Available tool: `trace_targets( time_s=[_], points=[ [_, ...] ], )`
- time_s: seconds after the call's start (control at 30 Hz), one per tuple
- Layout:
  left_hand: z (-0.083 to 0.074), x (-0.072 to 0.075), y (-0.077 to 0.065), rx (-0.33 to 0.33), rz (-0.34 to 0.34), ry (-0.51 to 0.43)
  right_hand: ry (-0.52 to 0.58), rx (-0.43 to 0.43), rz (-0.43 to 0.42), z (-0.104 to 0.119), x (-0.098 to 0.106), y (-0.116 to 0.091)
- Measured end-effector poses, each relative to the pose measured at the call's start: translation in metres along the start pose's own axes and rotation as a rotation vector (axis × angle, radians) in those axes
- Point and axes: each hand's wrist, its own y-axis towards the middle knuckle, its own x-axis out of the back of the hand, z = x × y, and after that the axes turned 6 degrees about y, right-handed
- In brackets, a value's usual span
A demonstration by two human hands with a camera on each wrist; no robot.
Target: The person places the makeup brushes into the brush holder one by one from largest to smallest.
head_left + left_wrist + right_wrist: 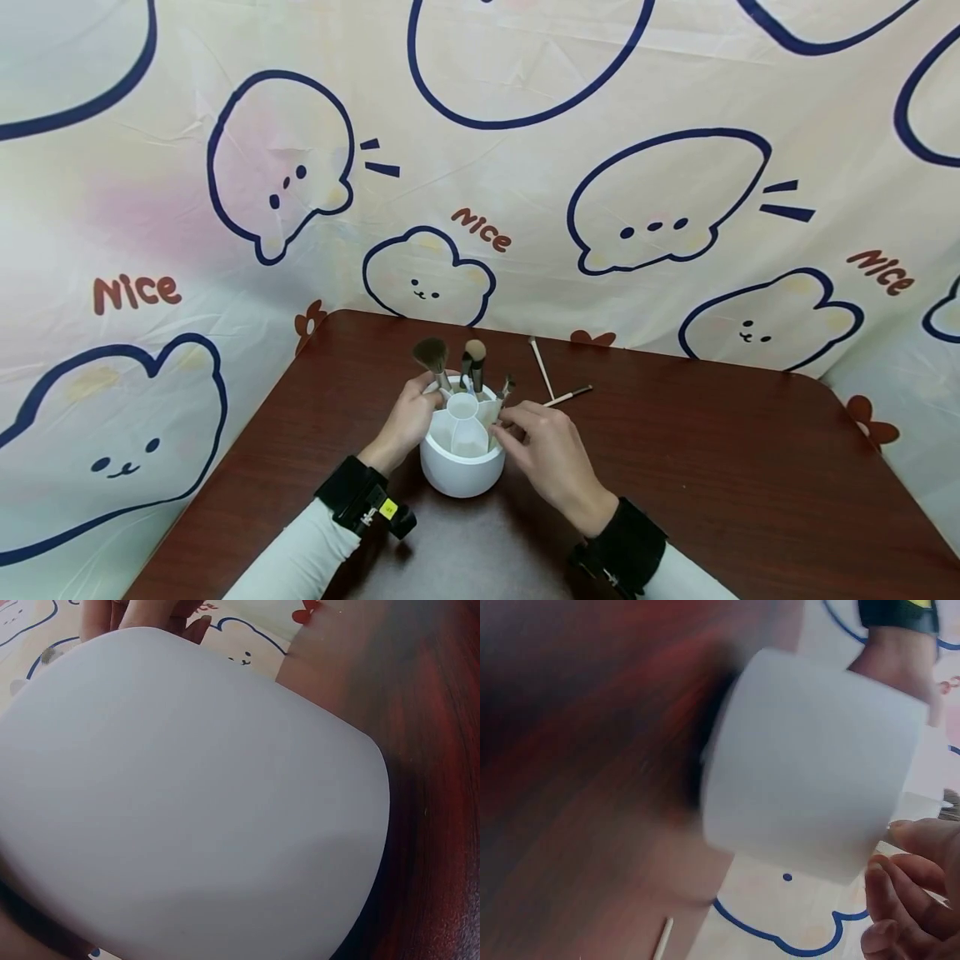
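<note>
A white round brush holder (461, 475) with inner compartments stands on the dark wooden table. At its left rim, my left hand (405, 421) grips the holder, close to a fan-shaped makeup brush (431, 356). More makeup brushes, one with a rounded tan head (476, 350), stand upright in the rear compartments. On the opposite side, my right hand (551, 450) pinches a thin makeup brush (507, 388), bristles up, at the right compartment. The right wrist view shows thumb and fingertips (881, 870) together at the holder's rim. The holder's white wall (202, 795) fills most of the left wrist view.
Behind the right hand, two slender brushes lie on the table: one pale-handled brush (542, 367) and one dark-tipped brush (568, 396). A cartoon-printed cloth (525, 183) hangs along the table's back and left edges. The brown tabletop (735, 467) stretches to the right.
</note>
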Motion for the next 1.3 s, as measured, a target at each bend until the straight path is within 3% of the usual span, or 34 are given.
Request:
trace_targets(
  time_s=[0.17, 0.27, 0.5, 0.67, 0.77, 0.97, 1.13, 1.3],
  points=[
    [-0.02, 0.003, -0.011, -0.009, 0.02, 0.015, -0.048, 0.022, -0.013, -0.003, 0.001, 0.0],
    [-0.02, 0.003, -0.011, -0.007, 0.019, 0.022, -0.053, 0.044, -0.018, -0.007, 0.007, 0.003],
    [0.007, 0.001, 0.004, -0.003, 0.003, -0.003, -0.094, 0.062, -0.096, -0.032, 0.045, 0.019],
    [0.011, 0.0, 0.005, 0.008, -0.03, 0.015, -0.097, -0.07, -0.126, -0.069, 0.063, 0.026],
    [0.011, 0.0, 0.005, 0.017, -0.039, 0.023, -0.104, -0.196, -0.062, -0.091, 0.063, 0.024],
    [0.012, 0.0, 0.007, 0.002, -0.019, 0.021, -0.132, -0.383, 0.165, -0.127, 0.05, 0.016],
    [0.012, 0.001, 0.009, 0.007, 0.0, 0.005, -0.138, -0.431, 0.31, -0.143, 0.036, 0.012],
    [0.013, -0.001, 0.007, 0.003, -0.026, 0.02, -0.194, -0.45, 0.343, -0.146, 0.029, 0.013]
  ],
)
